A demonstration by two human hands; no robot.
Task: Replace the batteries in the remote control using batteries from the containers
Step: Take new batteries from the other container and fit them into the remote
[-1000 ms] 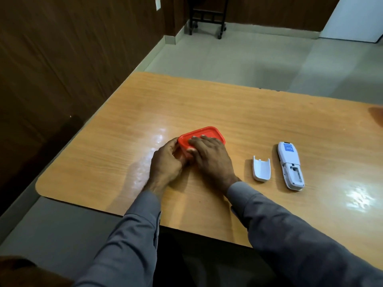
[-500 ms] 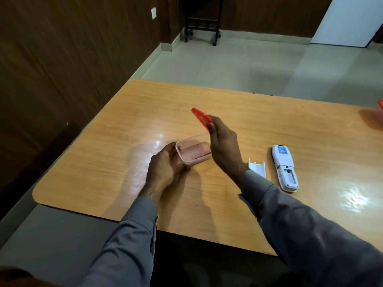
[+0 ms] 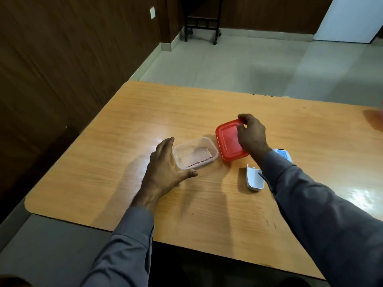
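A small clear plastic container (image 3: 214, 151) stands open on the wooden table (image 3: 128, 125); something thin and dark lies along its bottom, too blurred to name. My left hand (image 3: 165, 168) rests beside its left wall with fingers straight and spread. My right hand (image 3: 251, 133) grips the far edge of the red lid (image 3: 227, 142), which lies just right of the container. The white battery cover (image 3: 253, 180) lies apart on the table. Only the top end of the white remote control (image 3: 283, 154) shows behind my right sleeve.
Another red object (image 3: 375, 119) shows at the table's right edge, blurred. A dark wood wall runs along the left. A black wheeled stand (image 3: 202, 23) is on the tiled floor beyond the table.
My right hand lifted the red lid off the container and carried it to the right, down beside the container. My left hand let go of the container and spread flat next to it.
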